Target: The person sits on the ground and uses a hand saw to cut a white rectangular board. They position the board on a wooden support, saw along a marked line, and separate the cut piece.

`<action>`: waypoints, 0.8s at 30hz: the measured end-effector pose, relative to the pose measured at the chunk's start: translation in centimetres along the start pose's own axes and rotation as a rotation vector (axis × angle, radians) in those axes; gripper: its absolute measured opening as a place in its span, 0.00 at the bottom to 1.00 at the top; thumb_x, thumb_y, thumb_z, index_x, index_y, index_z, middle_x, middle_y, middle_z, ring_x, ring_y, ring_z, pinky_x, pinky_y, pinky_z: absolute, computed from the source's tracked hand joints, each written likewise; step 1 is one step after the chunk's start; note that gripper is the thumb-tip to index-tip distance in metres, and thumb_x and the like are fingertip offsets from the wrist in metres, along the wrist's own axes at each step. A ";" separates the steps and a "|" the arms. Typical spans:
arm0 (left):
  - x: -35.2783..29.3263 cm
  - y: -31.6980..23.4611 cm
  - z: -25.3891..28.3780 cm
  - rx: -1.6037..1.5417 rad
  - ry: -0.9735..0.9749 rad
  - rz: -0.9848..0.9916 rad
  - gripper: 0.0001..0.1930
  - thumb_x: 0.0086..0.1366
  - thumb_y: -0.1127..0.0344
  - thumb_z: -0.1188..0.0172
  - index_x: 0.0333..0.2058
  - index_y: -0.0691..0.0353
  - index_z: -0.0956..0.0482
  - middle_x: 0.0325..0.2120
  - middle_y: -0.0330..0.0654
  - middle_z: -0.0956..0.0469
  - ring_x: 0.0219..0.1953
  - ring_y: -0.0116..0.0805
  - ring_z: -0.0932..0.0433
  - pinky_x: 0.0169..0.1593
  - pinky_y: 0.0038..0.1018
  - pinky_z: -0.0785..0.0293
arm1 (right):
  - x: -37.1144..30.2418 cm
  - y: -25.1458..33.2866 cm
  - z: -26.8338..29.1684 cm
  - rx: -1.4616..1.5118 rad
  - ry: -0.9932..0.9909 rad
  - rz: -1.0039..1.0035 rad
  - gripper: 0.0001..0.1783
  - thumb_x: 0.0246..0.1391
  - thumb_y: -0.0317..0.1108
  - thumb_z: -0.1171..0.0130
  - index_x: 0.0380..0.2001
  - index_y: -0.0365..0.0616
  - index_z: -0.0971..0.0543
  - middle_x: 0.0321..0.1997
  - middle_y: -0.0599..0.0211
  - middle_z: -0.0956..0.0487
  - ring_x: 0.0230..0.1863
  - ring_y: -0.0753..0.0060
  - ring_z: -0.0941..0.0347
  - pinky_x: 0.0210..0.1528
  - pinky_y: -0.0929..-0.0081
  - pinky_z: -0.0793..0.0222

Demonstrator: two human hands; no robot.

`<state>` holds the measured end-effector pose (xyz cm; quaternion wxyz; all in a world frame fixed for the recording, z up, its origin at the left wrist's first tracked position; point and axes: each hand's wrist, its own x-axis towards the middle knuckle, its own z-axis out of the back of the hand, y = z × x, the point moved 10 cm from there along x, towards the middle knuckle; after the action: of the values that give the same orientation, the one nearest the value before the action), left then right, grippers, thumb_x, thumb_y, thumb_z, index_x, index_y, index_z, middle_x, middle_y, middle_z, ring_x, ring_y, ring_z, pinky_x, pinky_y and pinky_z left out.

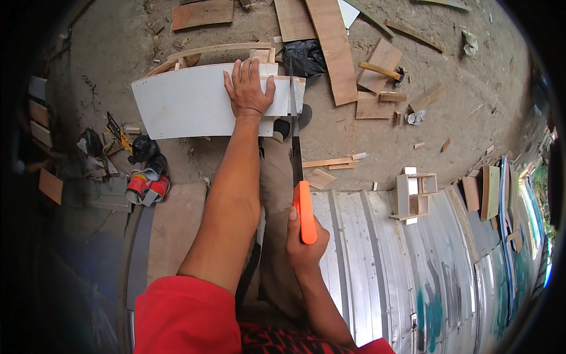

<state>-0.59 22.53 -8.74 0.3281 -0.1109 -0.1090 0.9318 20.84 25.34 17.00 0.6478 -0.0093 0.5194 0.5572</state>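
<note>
My left hand [250, 89] lies flat on a white board [183, 103], fingers spread and pressing on its top near the right end. In my right hand [306, 251] is a handsaw [305, 209], the fingers closed round its orange handle. Its dark blade points away from me and crosses the board's right end, just right of my left hand. A narrow piece of the board [299, 94] shows to the right of the blade. The board rests on a wooden frame [221, 48], whose curved edge shows behind it. A dark shoe [304, 117] is partly visible below the board's right end.
A hammer [378, 70] lies on plywood pieces at the far right. A long plank [333, 53] and a black plastic bag [305, 58] are beyond the saw tip. Red shoes [147, 187] stand at left. Corrugated metal sheeting [365, 259] and a small wooden shelf [411, 194] are at right.
</note>
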 end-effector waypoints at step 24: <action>-0.2 -0.5 -0.6 0.012 0.014 -0.023 0.30 0.63 0.46 0.47 0.61 0.54 0.31 0.60 0.41 0.32 0.68 0.44 0.42 0.72 0.52 0.58 | 10.1 -0.4 -5.4 0.078 0.008 0.081 0.16 0.62 0.34 0.39 0.22 0.37 0.26 0.13 0.65 0.32 0.16 0.80 0.41 0.20 0.72 0.41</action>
<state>-0.02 22.85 -9.15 0.3402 -0.1142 -0.1021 0.9278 15.95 29.21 7.41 0.6225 0.0347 0.5431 0.5624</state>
